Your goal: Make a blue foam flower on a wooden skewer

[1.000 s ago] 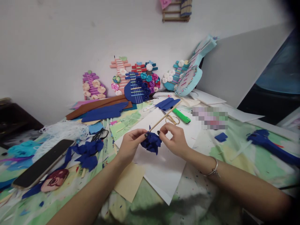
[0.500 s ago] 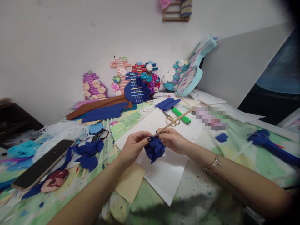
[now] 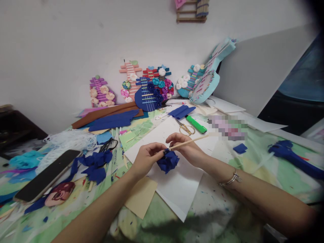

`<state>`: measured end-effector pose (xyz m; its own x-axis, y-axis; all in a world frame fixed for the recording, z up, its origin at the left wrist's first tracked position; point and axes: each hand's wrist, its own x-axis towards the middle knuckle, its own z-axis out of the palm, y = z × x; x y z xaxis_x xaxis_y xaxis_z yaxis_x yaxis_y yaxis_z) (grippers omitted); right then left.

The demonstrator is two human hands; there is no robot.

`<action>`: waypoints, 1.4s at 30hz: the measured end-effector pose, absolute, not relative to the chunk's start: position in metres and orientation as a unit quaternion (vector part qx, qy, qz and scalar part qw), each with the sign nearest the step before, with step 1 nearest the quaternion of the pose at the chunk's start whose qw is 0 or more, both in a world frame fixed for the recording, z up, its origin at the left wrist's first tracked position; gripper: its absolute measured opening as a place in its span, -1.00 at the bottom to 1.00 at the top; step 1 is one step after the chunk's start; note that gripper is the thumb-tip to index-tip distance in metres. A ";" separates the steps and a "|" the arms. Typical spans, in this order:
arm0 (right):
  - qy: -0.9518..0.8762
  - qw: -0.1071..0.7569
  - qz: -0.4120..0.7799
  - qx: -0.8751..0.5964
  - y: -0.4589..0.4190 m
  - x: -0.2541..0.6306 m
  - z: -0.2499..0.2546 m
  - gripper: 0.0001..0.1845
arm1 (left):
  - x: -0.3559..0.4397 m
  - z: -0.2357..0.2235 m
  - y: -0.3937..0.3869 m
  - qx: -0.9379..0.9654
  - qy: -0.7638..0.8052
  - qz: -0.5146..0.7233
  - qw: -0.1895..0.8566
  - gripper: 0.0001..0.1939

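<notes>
My left hand (image 3: 149, 157) pinches the base of a dark blue crepe paper flower (image 3: 168, 163) between thumb and fingertips, the petals hanging downward. From that base a thin wooden stick (image 3: 189, 142) slants up to the right. My right hand (image 3: 186, 150) is just beside the flower, its fingers loosely curved and apart, with the stick crossing in front of it. Under both hands lie white paper sheets (image 3: 187, 189). Gold-handled scissors (image 3: 186, 129) and a green cutter (image 3: 196, 124) rest a little beyond them.
Decorated paper guitars (image 3: 145, 96) lean on the wall at the back. At left are a phone (image 3: 48, 175), blue paper scraps (image 3: 96, 163) and white string (image 3: 67, 146). A blue glue gun (image 3: 296, 158) lies at right. Tan card (image 3: 141, 199) sits in front.
My right fingers have come off the flower's base and spread apart. The stick has tilted lower to the right, and the flower has turned slightly in my left hand.
</notes>
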<state>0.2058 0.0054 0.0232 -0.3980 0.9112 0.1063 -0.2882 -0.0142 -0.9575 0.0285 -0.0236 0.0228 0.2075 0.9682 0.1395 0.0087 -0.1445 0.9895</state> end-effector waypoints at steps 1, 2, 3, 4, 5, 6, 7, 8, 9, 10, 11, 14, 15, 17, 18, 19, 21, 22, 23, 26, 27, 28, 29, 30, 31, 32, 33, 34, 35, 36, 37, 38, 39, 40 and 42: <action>-0.524 0.478 0.650 -0.272 0.006 0.208 0.025 -0.71 | 0.028 0.022 -0.023 0.587 0.424 0.479 0.496 -0.85; -0.521 0.486 0.656 -0.249 0.007 0.210 0.027 -0.67 | 0.028 0.021 -0.022 0.585 0.432 0.483 0.487 -0.84; -0.521 0.486 0.664 -0.229 0.007 0.211 0.029 -0.66 | 0.028 0.020 -0.021 0.583 0.438 0.488 0.479 -0.84; -0.523 0.479 0.671 -0.216 0.007 0.212 0.030 -0.66 | 0.027 0.020 -0.020 0.582 0.442 0.493 0.472 -0.83; -0.529 0.468 0.675 -0.213 0.006 0.213 0.031 -0.67 | 0.027 0.020 -0.020 0.582 0.444 0.496 0.466 -0.83; -0.537 0.456 0.675 -0.221 0.006 0.212 0.031 -0.70 | 0.028 0.020 -0.019 0.584 0.444 0.498 0.462 -0.82; -0.546 0.446 0.669 -0.235 0.005 0.211 0.031 -0.74 | 0.028 0.020 -0.019 0.587 0.442 0.498 0.461 -0.81; -0.554 0.441 0.660 -0.252 0.005 0.210 0.029 -0.78 | 0.028 0.020 -0.019 0.591 0.440 0.497 0.460 -0.80; -0.562 0.440 0.647 -0.268 0.004 0.209 0.028 -0.81 | 0.029 0.020 -0.019 0.595 0.436 0.494 0.460 -0.79; -0.567 0.444 0.635 -0.278 0.004 0.207 0.026 -0.84 | 0.029 0.019 -0.019 0.601 0.433 0.492 0.458 -0.80; -0.571 0.449 0.626 -0.284 0.004 0.206 0.024 -0.85 | 0.030 0.019 -0.019 0.607 0.430 0.489 0.454 -0.80; -0.571 0.454 0.621 -0.287 0.005 0.203 0.018 -0.81 | 0.032 0.017 -0.020 0.631 0.419 0.484 0.438 -0.83; -0.569 0.454 0.623 -0.286 0.005 0.202 0.017 -0.81 | 0.032 0.016 -0.021 0.637 0.416 0.483 0.434 -0.84; -0.567 0.454 0.626 -0.283 0.005 0.202 0.015 -0.81 | 0.033 0.015 -0.022 0.643 0.414 0.481 0.429 -0.85; -0.567 0.455 0.626 -0.283 0.005 0.201 0.015 -0.82 | 0.034 0.015 -0.022 0.643 0.415 0.481 0.428 -0.85; -0.566 0.456 0.625 -0.285 0.005 0.201 0.015 -0.82 | 0.034 0.015 -0.022 0.642 0.418 0.480 0.428 -0.85; -0.562 0.459 0.626 -0.286 0.005 0.201 0.015 -0.84 | 0.035 0.015 -0.023 0.635 0.422 0.480 0.433 -0.85; -0.559 0.460 0.628 -0.284 0.005 0.200 0.014 -0.85 | 0.035 0.016 -0.022 0.630 0.423 0.481 0.439 -0.85; -0.557 0.462 0.630 -0.282 0.004 0.200 0.014 -0.85 | 0.035 0.016 -0.022 0.622 0.424 0.485 0.445 -0.85; -0.554 0.464 0.632 -0.279 0.004 0.201 0.014 -0.86 | 0.035 0.015 -0.021 0.588 0.424 0.489 0.485 -0.83; -0.555 0.465 0.630 -0.280 0.004 0.201 0.014 -0.86 | 0.035 0.014 -0.021 0.573 0.422 0.490 0.503 -0.81; -0.556 0.466 0.628 -0.280 0.004 0.202 0.014 -0.86 | 0.034 0.013 -0.021 0.556 0.418 0.492 0.523 -0.79; -0.556 0.466 0.628 -0.280 0.005 0.202 0.014 -0.86 | 0.034 0.012 -0.020 0.539 0.415 0.496 0.540 -0.77; -0.556 0.466 0.629 -0.278 0.005 0.203 0.014 -0.86 | 0.034 0.012 -0.020 0.522 0.411 0.500 0.556 -0.76; -0.556 0.466 0.631 -0.277 0.005 0.204 0.015 -0.86 | 0.034 0.011 -0.020 0.507 0.408 0.502 0.570 -0.75; -0.554 0.465 0.632 -0.276 0.005 0.204 0.016 -0.86 | 0.035 0.011 -0.020 0.495 0.403 0.503 0.583 -0.74; -0.552 0.465 0.634 -0.277 0.004 0.205 0.017 -0.85 | 0.035 0.011 -0.020 0.486 0.398 0.503 0.593 -0.73; -0.551 0.465 0.635 -0.277 0.004 0.205 0.018 -0.85 | 0.035 0.012 -0.020 0.480 0.394 0.503 0.602 -0.72; -0.550 0.465 0.636 -0.276 0.004 0.205 0.019 -0.84 | 0.035 0.013 -0.020 0.475 0.390 0.503 0.607 -0.71; -0.550 0.465 0.638 -0.273 0.003 0.206 0.020 -0.83 | 0.035 0.014 -0.021 0.473 0.388 0.505 0.609 -0.70; -0.550 0.465 0.640 -0.267 0.003 0.206 0.021 -0.83 | 0.035 0.015 -0.021 0.471 0.389 0.507 0.608 -0.70; -0.551 0.466 0.641 -0.260 0.003 0.206 0.022 -0.83 | 0.035 0.016 -0.021 0.471 0.392 0.509 0.604 -0.70; -0.553 0.465 0.643 -0.254 0.003 0.206 0.023 -0.82 | 0.034 0.017 -0.021 0.474 0.395 0.510 0.599 -0.70; -0.557 0.465 0.643 -0.247 0.003 0.207 0.023 -0.82 | 0.033 0.017 -0.021 0.478 0.396 0.511 0.594 -0.70; -0.567 0.463 0.640 -0.233 0.003 0.209 0.024 -0.82 | 0.031 0.017 -0.021 0.490 0.388 0.513 0.588 -0.69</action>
